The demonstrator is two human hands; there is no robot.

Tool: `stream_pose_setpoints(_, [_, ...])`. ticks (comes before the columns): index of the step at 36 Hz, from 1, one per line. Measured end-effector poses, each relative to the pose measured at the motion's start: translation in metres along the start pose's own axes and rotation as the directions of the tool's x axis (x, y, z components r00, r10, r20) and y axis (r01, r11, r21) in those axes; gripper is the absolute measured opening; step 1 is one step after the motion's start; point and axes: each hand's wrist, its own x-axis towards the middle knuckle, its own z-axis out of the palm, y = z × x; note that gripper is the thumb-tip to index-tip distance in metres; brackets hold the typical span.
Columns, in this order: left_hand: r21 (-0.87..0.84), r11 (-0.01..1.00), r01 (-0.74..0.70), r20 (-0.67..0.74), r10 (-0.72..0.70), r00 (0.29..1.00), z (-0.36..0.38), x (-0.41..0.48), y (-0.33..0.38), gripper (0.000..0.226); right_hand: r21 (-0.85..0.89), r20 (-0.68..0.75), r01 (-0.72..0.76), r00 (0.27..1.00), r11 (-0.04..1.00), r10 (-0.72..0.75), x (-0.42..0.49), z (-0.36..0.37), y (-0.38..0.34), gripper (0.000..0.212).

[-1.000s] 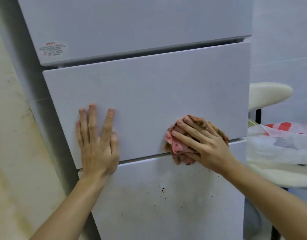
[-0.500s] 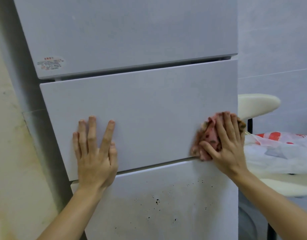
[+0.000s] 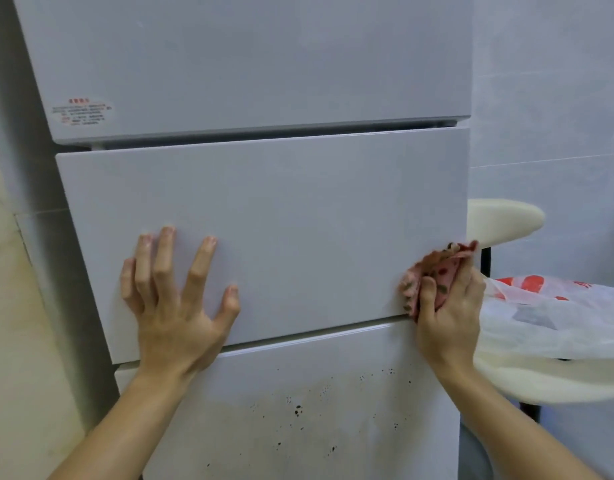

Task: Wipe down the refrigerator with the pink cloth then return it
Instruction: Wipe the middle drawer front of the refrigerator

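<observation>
Right fingers (image 3: 469, 277) are curled round the bunched pink cloth (image 3: 437, 271), with the thumb pinching it from the front. The wad sits at the right edge of the refrigerator (image 3: 264, 220), on the middle panel just above the seam with the lower door. We read the tight bunch as a way to press on an edge and a seam, not a broad face. The right hand (image 3: 449, 317) angles toward the cabinet's side.

Left fingers (image 3: 163, 261) are straight and spread, tips on the same panel at its lower left. The left hand (image 3: 173, 317) holds nothing. We judge it a brace, steadying the person and keeping the panel from giving under the rub.

Below the seam are dark specks (image 3: 298, 410) and a dull patch on the lower door. It looks unwiped to us, so the job seems partway. To the right stand a cream seat (image 3: 503, 223) and a plastic bag (image 3: 548, 317), near the cloth hand.
</observation>
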Motion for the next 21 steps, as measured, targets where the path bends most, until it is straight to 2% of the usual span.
stream_pose_setpoints(7, [-0.014, 1.000, 0.009, 0.011, -0.008, 1.000, 0.001, 0.001, 0.001, 0.065, -0.002, 0.018, 0.003, 1.000, 1.000, -0.003, 0.020, -0.004, -0.023, 0.077])
stream_pose_setpoints(12, [-0.014, 1.000, 0.012, 0.004, -0.012, 1.000, -0.003, 0.004, 0.001, 0.065, 0.000, -0.118, 0.049, 0.992, 0.999, -0.049, 0.087, 0.007, -0.075, 0.082])
stream_pose_setpoints(15, [-0.023, 1.000, 0.015, 0.011, -0.015, 1.000, -0.006, 0.007, 0.001, 0.065, 0.008, -0.166, 0.069, 0.984, 0.998, -0.067, 0.127, 0.012, -0.103, 0.076])
stream_pose_setpoints(21, [-0.025, 1.000, 0.014, 0.019, -0.014, 1.000, -0.006, 0.006, 0.002, 0.064, -0.041, -0.223, 0.163, 0.960, 0.986, -0.168, 0.128, 0.017, -0.099, 0.070])
